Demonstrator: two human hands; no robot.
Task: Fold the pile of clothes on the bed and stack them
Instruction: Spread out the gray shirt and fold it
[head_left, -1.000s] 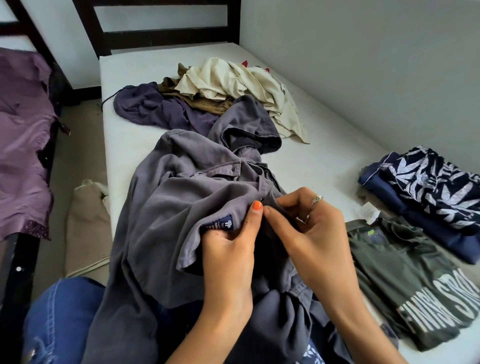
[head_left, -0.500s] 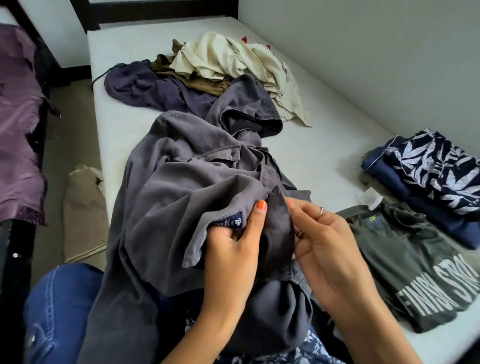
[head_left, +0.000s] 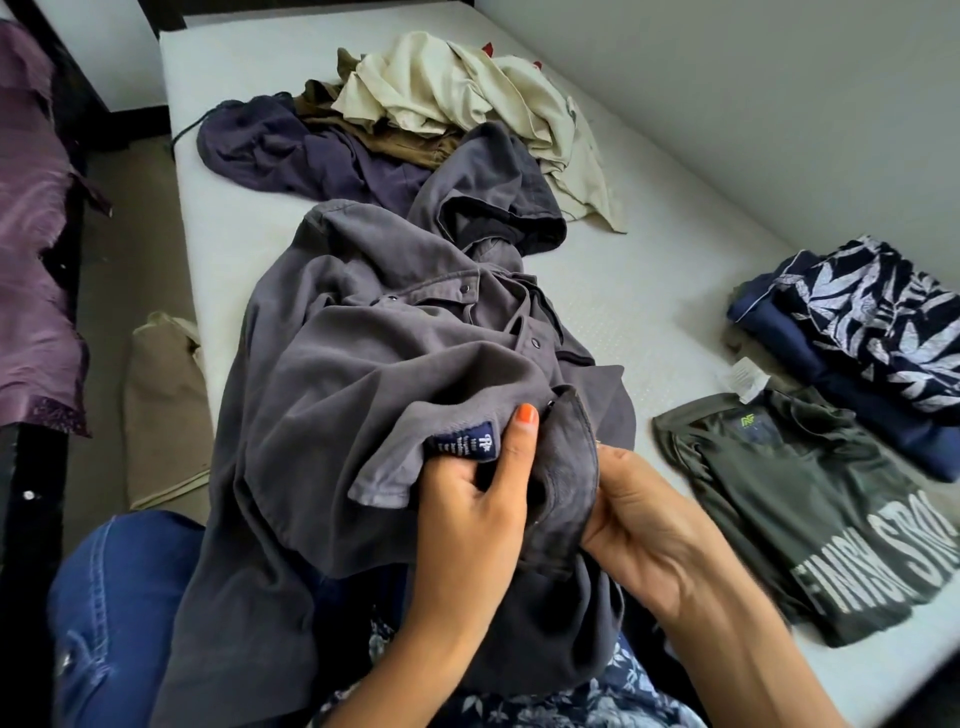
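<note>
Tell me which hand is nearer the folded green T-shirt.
Right. The right hand grips the grey shirt beside the green T-shirt; the left hand is farther away.

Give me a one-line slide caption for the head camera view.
Both hands, left and right, grip a crumpled grey shirt on the bed, folded clothes alongside.

A crumpled grey shirt (head_left: 363, 364) is spread down the bed (head_left: 649, 291); unfolded clothes (head_left: 415, 114) are heaped beyond, and folded ones (head_left: 852, 332) are laid at right.
</note>
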